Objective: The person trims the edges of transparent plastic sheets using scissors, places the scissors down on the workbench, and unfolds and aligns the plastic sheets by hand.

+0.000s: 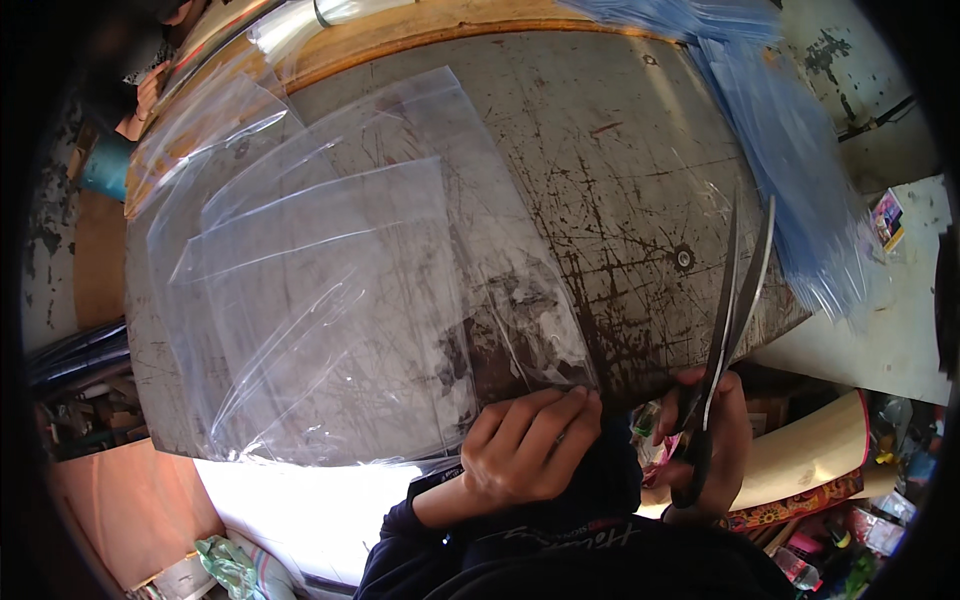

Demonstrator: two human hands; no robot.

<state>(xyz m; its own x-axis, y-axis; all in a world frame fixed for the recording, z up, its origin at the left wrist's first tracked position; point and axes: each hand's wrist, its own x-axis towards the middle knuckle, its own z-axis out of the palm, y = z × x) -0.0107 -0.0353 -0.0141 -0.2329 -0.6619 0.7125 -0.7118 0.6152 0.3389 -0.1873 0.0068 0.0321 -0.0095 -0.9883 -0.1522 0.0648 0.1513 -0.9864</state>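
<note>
Clear plastic sheets lie overlapped on the left half of a worn, scratched table. My left hand is closed at the table's near edge, its fingertips pinching the near right corner of a plastic sheet. To its right, my right hand grips a pair of scissors by the dark handles. The scissors' long blades are parted a little and point away from me, over the table's right side. They are apart from the clear sheets.
A stack of bluish plastic sheets hangs over the table's right edge. Past the far side runs a wooden edge with rolled clear plastic. At the far left shows another person's hand. A rolled cream sheet and clutter lie low at right.
</note>
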